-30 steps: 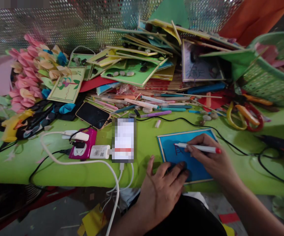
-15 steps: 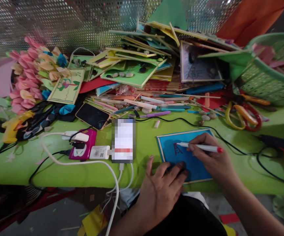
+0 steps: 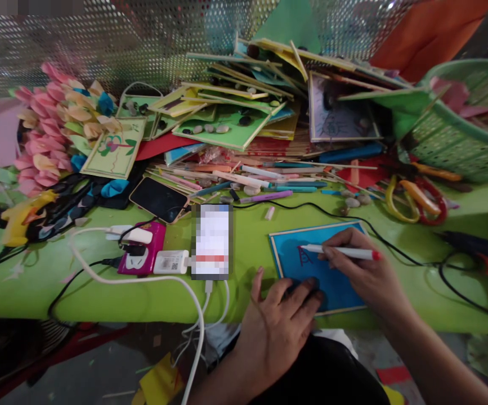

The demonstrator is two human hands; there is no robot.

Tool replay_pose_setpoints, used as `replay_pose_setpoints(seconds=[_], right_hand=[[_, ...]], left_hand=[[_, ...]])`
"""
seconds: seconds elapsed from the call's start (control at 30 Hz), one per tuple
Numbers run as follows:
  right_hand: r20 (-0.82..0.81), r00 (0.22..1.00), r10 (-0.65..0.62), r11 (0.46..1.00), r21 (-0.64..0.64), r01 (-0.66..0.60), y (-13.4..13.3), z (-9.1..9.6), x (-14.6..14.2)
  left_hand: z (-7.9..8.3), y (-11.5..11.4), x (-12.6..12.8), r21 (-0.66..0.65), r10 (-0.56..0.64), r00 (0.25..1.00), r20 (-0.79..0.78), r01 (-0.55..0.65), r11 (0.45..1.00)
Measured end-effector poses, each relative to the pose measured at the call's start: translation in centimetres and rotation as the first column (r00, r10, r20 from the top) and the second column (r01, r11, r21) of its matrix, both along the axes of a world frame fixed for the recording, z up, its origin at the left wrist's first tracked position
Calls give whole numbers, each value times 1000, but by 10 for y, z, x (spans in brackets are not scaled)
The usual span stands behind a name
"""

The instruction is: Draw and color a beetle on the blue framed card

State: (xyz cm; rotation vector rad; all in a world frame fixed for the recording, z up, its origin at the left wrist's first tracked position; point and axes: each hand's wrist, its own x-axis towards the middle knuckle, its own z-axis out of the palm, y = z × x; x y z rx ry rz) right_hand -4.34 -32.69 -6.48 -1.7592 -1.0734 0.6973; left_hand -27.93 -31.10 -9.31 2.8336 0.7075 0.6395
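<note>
A blue card [image 3: 336,298] edged with thin pale sticks lies on the green table before me. My right hand [image 3: 364,270] is closed round a white felt-tip pen [image 3: 349,252] with a red end. The pen's tip meets the card's upper left, at a small dark red drawing [image 3: 305,257]. My left hand [image 3: 283,312] lies with fingers spread over the card's lower left part, holding nothing. A small pale pen cap [image 3: 269,213] rests on the table behind the card.
Beside the card lie a lit phone [image 3: 212,242] on a white cable and a pink power socket [image 3: 148,247]. Pens, stones, scissors [image 3: 416,199] and stacked cards [image 3: 227,121] fill the back. A glue gun [image 3: 475,250] and black cord are right, near a green basket [image 3: 463,129].
The pen tip has shifted slightly left over the drawing, together with my right hand. My left hand stays in place on the card.
</note>
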Motion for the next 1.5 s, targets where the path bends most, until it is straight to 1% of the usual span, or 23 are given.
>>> replay_pose_setpoints(seconds=[0.07, 0.33, 0.5, 0.6, 0.77, 0.87, 1.03, 1.23, 1.37, 1.5], right_hand=[[1, 1000, 13, 1000, -1, -13, 1, 0, -1], [36, 999, 12, 1000, -14, -12, 3, 5, -4], [54, 998, -17, 1000, 17, 16, 3, 5, -5], [74, 997, -33, 999, 26, 31, 3, 3, -4], [78, 996, -30, 999, 27, 28, 2, 1, -1], [46, 999, -20, 999, 36, 18, 0, 1, 1], [-62, 998, -23, 999, 44, 26, -3, 1, 3], [-125, 992, 9, 999, 37, -5, -11, -9, 9], [-100, 995, 22, 1000, 13, -21, -16, -14, 13], [-68, 997, 31, 999, -12, -32, -12, -6, 9]], left_hand=[[-1, -1, 0, 9, 2, 1000, 6, -2, 1000], [-3, -2, -2, -4, -16, 997, -78, 16, 1000], [-3, -1, -1, 6, -5, 1000, -28, 6, 1000], [-3, -1, -1, -4, -15, 999, -44, 15, 1000], [-2, 0, 0, 11, -2, 1000, -2, 2, 1000], [-2, 0, 0, 3, 0, 999, -34, 0, 1000], [-4, -1, 0, -10, -7, 1000, -7, 7, 1000], [-4, -1, 0, -2, -20, 999, -48, 20, 1000], [-2, -1, 0, 5, -8, 999, -40, 8, 1000], [0, 0, 1, -22, -10, 1000, -17, 10, 1000]])
